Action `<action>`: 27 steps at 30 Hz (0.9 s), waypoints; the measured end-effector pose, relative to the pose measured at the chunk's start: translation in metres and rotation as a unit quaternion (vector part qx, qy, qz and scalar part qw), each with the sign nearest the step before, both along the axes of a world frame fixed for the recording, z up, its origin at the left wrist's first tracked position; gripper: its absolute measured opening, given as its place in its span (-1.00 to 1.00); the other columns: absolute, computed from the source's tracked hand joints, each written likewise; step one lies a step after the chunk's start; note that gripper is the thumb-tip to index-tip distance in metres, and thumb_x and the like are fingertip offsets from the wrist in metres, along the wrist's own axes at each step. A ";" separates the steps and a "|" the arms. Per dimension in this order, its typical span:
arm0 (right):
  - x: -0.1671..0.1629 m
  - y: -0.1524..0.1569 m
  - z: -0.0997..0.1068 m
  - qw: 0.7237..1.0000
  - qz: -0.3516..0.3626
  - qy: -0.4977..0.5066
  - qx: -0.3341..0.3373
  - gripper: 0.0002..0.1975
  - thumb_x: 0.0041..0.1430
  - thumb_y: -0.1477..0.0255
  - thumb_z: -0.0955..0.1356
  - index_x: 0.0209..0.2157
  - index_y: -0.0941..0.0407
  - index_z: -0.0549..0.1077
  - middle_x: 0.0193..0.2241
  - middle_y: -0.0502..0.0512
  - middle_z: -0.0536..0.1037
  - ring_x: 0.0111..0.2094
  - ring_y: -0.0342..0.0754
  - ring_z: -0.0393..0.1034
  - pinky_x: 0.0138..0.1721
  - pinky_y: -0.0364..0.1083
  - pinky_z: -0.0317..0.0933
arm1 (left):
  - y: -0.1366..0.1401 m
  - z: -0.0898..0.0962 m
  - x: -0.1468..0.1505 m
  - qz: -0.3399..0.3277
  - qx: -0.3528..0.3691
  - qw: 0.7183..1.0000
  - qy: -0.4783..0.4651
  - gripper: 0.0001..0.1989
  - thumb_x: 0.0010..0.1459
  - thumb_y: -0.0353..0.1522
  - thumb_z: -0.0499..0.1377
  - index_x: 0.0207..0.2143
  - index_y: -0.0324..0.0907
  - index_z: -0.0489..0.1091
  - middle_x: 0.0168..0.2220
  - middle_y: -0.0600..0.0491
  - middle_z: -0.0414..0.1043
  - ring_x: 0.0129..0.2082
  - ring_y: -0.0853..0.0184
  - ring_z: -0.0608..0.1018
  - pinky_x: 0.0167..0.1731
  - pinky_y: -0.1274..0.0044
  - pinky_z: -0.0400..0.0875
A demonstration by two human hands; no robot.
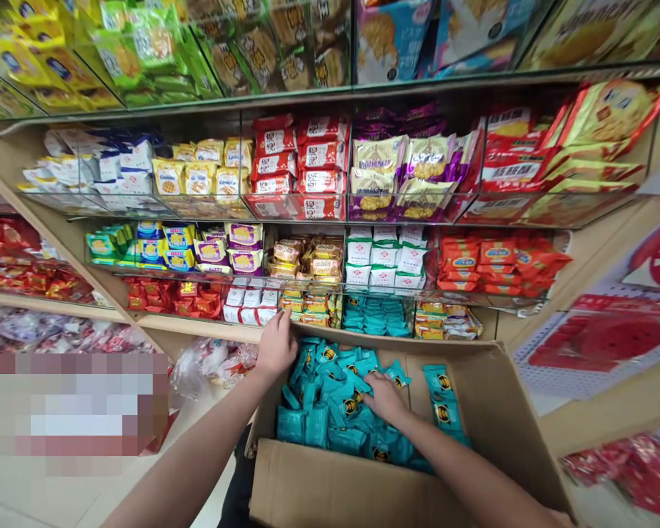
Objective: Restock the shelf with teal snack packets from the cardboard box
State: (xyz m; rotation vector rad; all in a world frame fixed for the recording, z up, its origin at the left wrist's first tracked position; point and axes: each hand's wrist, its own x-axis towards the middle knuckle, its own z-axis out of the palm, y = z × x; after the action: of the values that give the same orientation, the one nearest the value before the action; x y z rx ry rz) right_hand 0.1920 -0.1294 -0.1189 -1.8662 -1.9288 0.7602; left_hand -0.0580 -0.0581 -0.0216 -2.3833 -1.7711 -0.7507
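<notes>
A cardboard box (308, 488) stands in front of me, its flap folded out on the near side. Many teal snack packets (330, 418) with black and yellow round logos fill its left and middle; a few lie along its right. My left hand (278, 346) is closed on the box's far left edge, fingertips partly hidden. Inside the box, my right hand (388, 397) reaches into the pile, with thumb and fingers curled round teal packets; how many it holds is hidden. Just beyond the box, similar teal packets (377, 317) sit in a bottom shelf compartment.
Shelves with clear dividers (346, 209) hold packaged snacks in many colours. White-and-red packets (251, 302) and yellow-green packets (311, 308) flank the teal compartment's left. A pegboard (566, 352) with red goods stands at right. Bagged goods (220, 363) lie low at left.
</notes>
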 end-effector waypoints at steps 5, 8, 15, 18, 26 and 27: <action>0.016 -0.004 0.019 0.985 -0.071 0.151 0.038 -0.82 -0.09 0.43 0.31 -0.36 0.13 0.43 -0.16 0.18 0.45 -0.07 0.11 0.25 0.00 0.06 0.03 | -0.041 -0.008 0.022 -0.144 0.019 0.985 -0.090 -0.45 0.04 -0.47 0.02 0.13 -0.19 0.06 0.16 -0.10 0.04 0.18 0.16 0.06 0.15 0.25 -0.02; 0.020 -0.016 0.038 0.956 -0.108 0.271 0.013 -0.75 -0.02 0.26 0.27 -0.34 0.14 0.37 -0.32 0.17 0.50 -0.25 0.06 0.37 -0.18 0.03 0.22 | -0.067 -0.018 0.053 -0.105 -0.137 0.941 -0.291 -0.43 0.05 -0.32 0.10 0.13 -0.16 0.05 0.13 -0.12 0.08 0.15 0.15 0.14 0.06 0.28 0.15; 0.007 -0.048 0.075 0.880 -0.123 0.458 -0.031 -0.57 -0.12 0.08 0.34 -0.30 0.12 0.33 -0.33 0.10 0.48 -0.28 -0.01 0.39 -0.34 -0.08 0.30 | -0.090 -0.007 0.104 -0.074 -0.427 0.703 -0.564 -0.53 -0.17 -0.04 0.24 -0.34 -0.24 0.37 -0.51 0.09 0.33 -0.54 0.45 0.39 -0.55 0.61 0.33; 0.004 -0.050 0.078 0.854 -0.145 0.500 -0.018 -0.54 -0.14 0.07 0.37 -0.27 0.10 0.34 -0.34 0.07 0.47 -0.30 -0.03 0.36 -0.35 -0.09 0.29 | -0.090 -0.003 0.103 -0.095 -0.427 0.710 -0.552 -0.56 -0.23 -0.07 0.29 -0.48 -0.26 0.36 -0.62 0.16 0.25 -0.64 0.53 0.28 -0.61 0.65 0.29; 0.021 -0.048 0.086 0.910 0.012 0.414 0.000 -0.67 -0.06 0.20 0.38 -0.30 0.11 0.33 -0.35 0.06 0.49 -0.30 -0.04 0.37 -0.22 -0.05 0.24 | -0.086 0.012 0.077 -0.249 -0.326 0.849 -0.334 -0.63 0.05 -0.15 0.11 -0.14 -0.16 0.38 -0.25 0.01 0.46 -0.23 0.28 0.46 -0.16 0.44 0.35; 0.028 -0.043 0.092 0.927 0.017 0.371 0.039 -0.68 -0.02 0.21 0.35 -0.27 0.11 0.33 -0.34 0.07 0.48 -0.30 -0.05 0.36 -0.23 -0.06 0.23 | -0.079 0.017 0.069 -0.255 -0.262 0.891 -0.270 -0.63 0.07 -0.18 0.10 -0.08 -0.12 0.35 -0.14 0.01 0.42 -0.10 0.25 0.41 -0.04 0.40 0.26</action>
State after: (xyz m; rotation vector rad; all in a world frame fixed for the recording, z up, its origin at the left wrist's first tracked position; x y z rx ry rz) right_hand 0.2197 -0.1729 -0.0272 -1.2267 -1.4620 1.1687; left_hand 0.0110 -0.1374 -0.0041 -3.3479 -1.6702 -1.2250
